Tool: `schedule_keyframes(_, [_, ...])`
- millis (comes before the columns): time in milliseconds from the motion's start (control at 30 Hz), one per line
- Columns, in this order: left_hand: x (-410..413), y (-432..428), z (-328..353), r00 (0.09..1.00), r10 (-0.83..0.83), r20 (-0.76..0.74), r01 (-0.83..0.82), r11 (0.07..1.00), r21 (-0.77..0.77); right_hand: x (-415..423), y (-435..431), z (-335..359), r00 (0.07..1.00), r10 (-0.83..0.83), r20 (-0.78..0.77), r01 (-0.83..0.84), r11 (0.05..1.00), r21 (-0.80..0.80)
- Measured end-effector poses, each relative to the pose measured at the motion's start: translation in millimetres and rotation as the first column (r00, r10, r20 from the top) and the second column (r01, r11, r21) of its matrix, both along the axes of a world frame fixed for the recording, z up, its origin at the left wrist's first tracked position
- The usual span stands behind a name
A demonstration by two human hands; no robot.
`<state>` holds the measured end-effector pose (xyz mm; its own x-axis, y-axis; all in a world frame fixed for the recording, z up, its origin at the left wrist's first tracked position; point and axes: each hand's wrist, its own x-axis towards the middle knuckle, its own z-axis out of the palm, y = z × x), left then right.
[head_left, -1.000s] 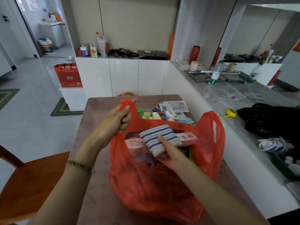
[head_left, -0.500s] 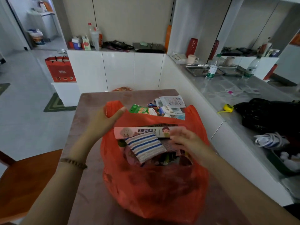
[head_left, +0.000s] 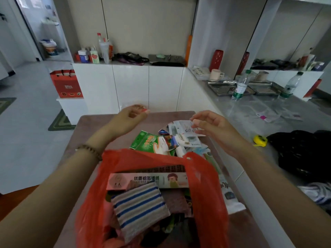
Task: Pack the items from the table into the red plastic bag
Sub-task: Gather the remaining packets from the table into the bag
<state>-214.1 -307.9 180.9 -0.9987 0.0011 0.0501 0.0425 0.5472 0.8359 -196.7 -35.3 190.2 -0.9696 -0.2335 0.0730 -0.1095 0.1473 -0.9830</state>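
Observation:
The red plastic bag (head_left: pixel 206 190) stands open at the near end of the brown table (head_left: pixel 89 133). Inside it lie a blue-and-white striped cloth (head_left: pixel 139 204) and a long pink box (head_left: pixel 148 179). Beyond the bag a heap of packets (head_left: pixel 172 142) rests on the table, with a green packet (head_left: pixel 143 140) at its left. My left hand (head_left: pixel 127 119) hovers over the far table edge, fingers loosely curled and holding nothing. My right hand (head_left: pixel 213 124) is above the heap, its fingertips at a white printed packet (head_left: pixel 184 128); whether it grips it is unclear.
A white packet (head_left: pixel 231 199) lies beside the bag's right side. A grey counter (head_left: pixel 250 115) on the right carries a water bottle (head_left: pixel 240 86), metal trays, a yellow tape measure (head_left: pixel 259 140) and a black bag (head_left: pixel 304 154). White cabinets stand behind the table.
My left hand let go of the bag's handle and both hands moved away from the bag toward the heap of packets. The striped cloth and pink box now sit lower in the bag.

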Motion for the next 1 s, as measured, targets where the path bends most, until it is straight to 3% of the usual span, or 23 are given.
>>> schedule_keyframes(133, [-60, 28, -54, 0.975, -0.069, 0.211, 0.072, 0.997, -0.005, -71, 13, -65, 0.981, -0.126, 0.148, 0.11, 0.988, 0.113])
schedule_keyframes(233, [-100, 46, -105, 0.948, -0.055, 0.314, 0.06, 0.998, -0.008, -109, 23, -125, 0.928, -0.177, 0.329, 0.101, 0.967, 0.235])
schedule_keyframes(333, [-127, 68, -139, 0.95, -0.065, 0.306, 0.067, 0.998, 0.003, -130, 26, -176, 0.873, -0.221, 0.435, 0.059, 0.933, 0.356])
schedule_keyframes(433, [-145, 82, -166, 0.961, -0.049, 0.272, 0.059, 0.998, -0.031, -138, 25, -219, 0.85, -0.207, 0.485, -0.086, 0.853, 0.515])
schedule_keyframes(533, [-171, 83, -214, 0.964, -0.03, 0.263, 0.065, 0.99, -0.126, -134, 20, -254, 0.858, -0.179, 0.482, -0.218, 0.723, 0.656])
schedule_keyframes(600, [-195, 80, -260, 0.96, -0.046, 0.275, 0.105, 0.974, -0.201, -129, 16, -266, 0.881, -0.176, 0.439, -0.211, 0.685, 0.698])
schedule_keyframes(733, [-208, 84, -277, 0.959, -0.085, 0.271, 0.163, 0.946, -0.279, -132, 23, -261, 0.878, -0.162, 0.45, -0.142, 0.81, 0.568])
schedule_keyframes(867, [-216, 82, -274, 0.946, -0.105, 0.306, 0.225, 0.893, -0.389, -145, 37, -227, 0.869, -0.23, 0.438, 0.086, 0.942, 0.326])
schedule_keyframes(933, [-218, 81, -272, 0.942, -0.123, 0.311, 0.256, 0.865, -0.431, -163, 41, -218, 0.811, -0.283, 0.511, 0.238, 0.959, 0.154])
schedule_keyframes(1000, [-219, 83, -266, 0.925, -0.157, 0.345, 0.298, 0.864, -0.405, -184, 43, -219, 0.743, -0.373, 0.556, 0.367, 0.921, 0.128])
